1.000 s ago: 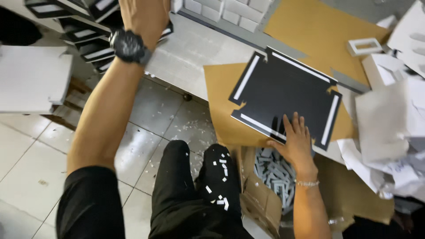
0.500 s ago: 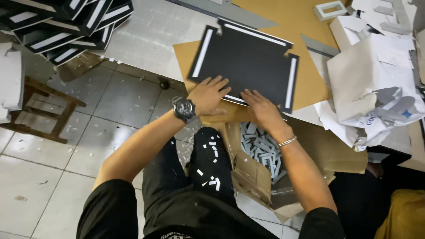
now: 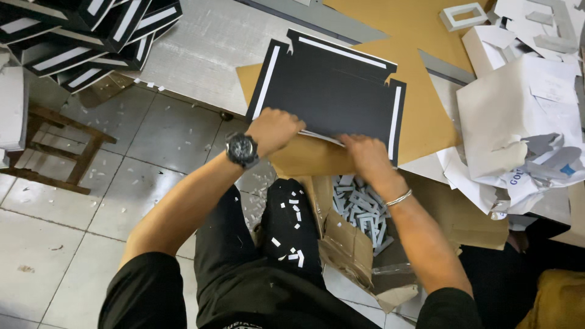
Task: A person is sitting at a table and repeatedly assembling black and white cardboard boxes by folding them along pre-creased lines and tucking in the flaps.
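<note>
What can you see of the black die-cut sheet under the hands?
The flat black die-cut cardboard sheet looks matte, with notched corners and white strips along its left, top and right edges. It lies on a brown cardboard sheet at the table edge. The left hand and right hand press its near edge, where a thin pale strip shows between them.

We saw a pale tiled floor (image 3: 67,207) strewn with white scraps; a wooden stool (image 3: 58,146) stood at left beside a grey worktable (image 3: 201,55).
</note>
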